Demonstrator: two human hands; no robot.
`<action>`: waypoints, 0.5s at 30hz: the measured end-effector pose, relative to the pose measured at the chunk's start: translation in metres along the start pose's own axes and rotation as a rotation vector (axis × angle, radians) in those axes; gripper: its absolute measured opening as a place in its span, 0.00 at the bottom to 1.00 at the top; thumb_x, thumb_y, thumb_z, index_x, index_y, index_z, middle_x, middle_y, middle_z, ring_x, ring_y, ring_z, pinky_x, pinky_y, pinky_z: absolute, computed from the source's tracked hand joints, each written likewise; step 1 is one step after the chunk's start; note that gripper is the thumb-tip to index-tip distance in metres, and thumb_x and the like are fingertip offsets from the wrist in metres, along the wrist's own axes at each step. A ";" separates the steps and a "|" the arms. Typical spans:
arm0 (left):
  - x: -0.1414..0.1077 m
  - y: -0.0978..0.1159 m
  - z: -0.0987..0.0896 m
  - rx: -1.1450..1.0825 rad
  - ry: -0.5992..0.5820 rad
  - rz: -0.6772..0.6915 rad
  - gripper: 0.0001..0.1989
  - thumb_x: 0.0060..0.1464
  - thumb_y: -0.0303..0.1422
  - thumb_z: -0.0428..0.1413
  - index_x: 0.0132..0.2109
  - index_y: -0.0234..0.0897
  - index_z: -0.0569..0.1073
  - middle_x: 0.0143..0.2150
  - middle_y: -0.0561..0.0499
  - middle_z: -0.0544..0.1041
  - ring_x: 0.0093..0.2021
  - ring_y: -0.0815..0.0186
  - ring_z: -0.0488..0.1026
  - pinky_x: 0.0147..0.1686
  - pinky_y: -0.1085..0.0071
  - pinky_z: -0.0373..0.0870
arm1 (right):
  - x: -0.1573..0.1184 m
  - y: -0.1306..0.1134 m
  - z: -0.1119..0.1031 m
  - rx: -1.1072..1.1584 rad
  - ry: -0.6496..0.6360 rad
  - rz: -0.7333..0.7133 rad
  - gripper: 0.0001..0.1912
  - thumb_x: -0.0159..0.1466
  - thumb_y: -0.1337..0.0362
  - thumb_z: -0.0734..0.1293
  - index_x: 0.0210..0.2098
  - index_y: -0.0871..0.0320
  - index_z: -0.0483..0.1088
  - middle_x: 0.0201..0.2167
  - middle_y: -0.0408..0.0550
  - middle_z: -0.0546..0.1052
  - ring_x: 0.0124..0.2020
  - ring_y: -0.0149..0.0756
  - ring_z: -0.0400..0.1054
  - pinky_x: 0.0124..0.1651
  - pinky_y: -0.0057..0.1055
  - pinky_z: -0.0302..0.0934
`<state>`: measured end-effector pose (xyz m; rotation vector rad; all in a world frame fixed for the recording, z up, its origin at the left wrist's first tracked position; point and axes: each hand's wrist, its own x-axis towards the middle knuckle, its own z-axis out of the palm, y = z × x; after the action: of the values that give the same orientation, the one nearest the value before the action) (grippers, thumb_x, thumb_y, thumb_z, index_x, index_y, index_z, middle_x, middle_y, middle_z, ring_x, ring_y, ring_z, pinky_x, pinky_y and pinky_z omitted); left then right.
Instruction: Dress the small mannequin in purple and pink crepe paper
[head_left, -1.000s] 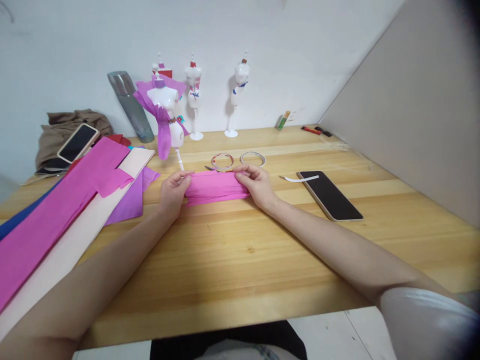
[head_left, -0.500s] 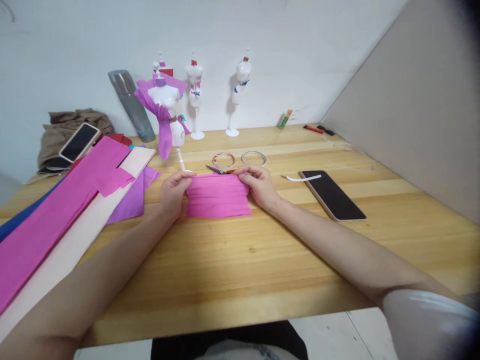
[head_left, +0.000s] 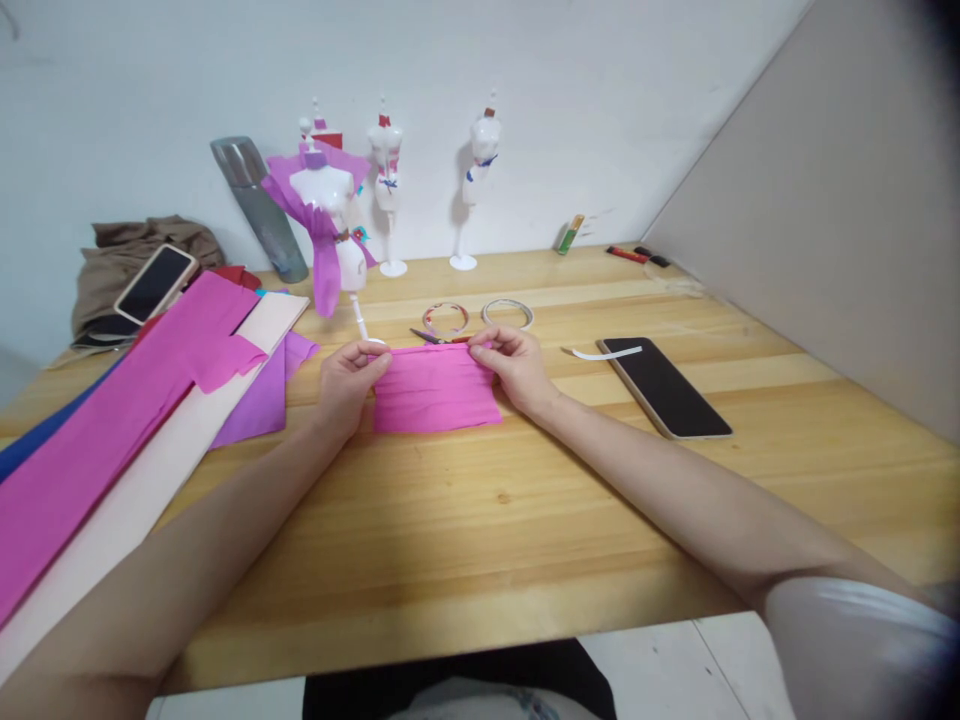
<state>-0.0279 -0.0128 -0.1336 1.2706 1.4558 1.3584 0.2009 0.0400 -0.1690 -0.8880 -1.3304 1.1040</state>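
Observation:
A creased pink paper piece [head_left: 436,390] is stretched between my two hands over the wooden table [head_left: 480,560]. My left hand [head_left: 351,385] pinches its upper left corner between thumb and fingers. At the upper right corner, my right hand [head_left: 514,368] grips it the same way. Just behind the paper's top edge lie scissors [head_left: 429,337], partly hidden by the paper and my right hand. Two tape rolls, one reddish [head_left: 445,319] and one pale [head_left: 508,315], lie beyond them.
Long pink [head_left: 97,440] and cream [head_left: 172,460] sheets cover the left side. Small white mannequins [head_left: 484,140] stand at the back, one draped in purple [head_left: 326,255]. A bottle [head_left: 262,210] leans on the wall. A black phone [head_left: 667,390] with a white strip [head_left: 607,354] lies right.
The camera view has shifted very slightly. Both hands keep hold of the pink paper, and its folds look a little flatter.

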 end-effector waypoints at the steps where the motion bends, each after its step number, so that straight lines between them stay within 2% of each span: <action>1: 0.001 -0.001 0.001 -0.012 0.000 -0.008 0.08 0.45 0.35 0.66 0.34 0.39 0.80 0.26 0.55 0.76 0.31 0.66 0.72 0.31 0.71 0.66 | 0.000 0.000 0.000 -0.002 0.000 -0.001 0.11 0.48 0.56 0.74 0.26 0.54 0.72 0.24 0.41 0.74 0.28 0.32 0.64 0.34 0.33 0.61; 5: 0.002 -0.004 0.002 -0.040 0.030 -0.011 0.07 0.44 0.34 0.66 0.33 0.39 0.78 0.25 0.56 0.74 0.29 0.68 0.71 0.31 0.72 0.67 | -0.001 0.001 -0.001 -0.034 -0.024 -0.004 0.12 0.50 0.56 0.74 0.29 0.54 0.71 0.25 0.41 0.72 0.27 0.33 0.64 0.32 0.33 0.60; 12: -0.001 0.002 0.001 0.076 0.043 0.012 0.04 0.46 0.31 0.65 0.33 0.40 0.79 0.28 0.55 0.77 0.33 0.66 0.74 0.34 0.72 0.69 | -0.002 0.000 -0.001 -0.009 -0.023 0.000 0.10 0.50 0.59 0.73 0.30 0.54 0.72 0.23 0.40 0.71 0.26 0.32 0.63 0.31 0.32 0.58; 15: 0.001 -0.002 0.003 -0.013 0.042 0.005 0.04 0.45 0.31 0.65 0.31 0.40 0.78 0.28 0.55 0.77 0.32 0.67 0.74 0.33 0.72 0.69 | -0.003 -0.002 0.000 -0.006 -0.008 0.006 0.10 0.50 0.58 0.73 0.29 0.54 0.72 0.25 0.41 0.73 0.28 0.33 0.65 0.31 0.32 0.59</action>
<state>-0.0259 -0.0112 -0.1359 1.2451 1.4703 1.4032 0.2009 0.0369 -0.1680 -0.8938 -1.3390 1.1099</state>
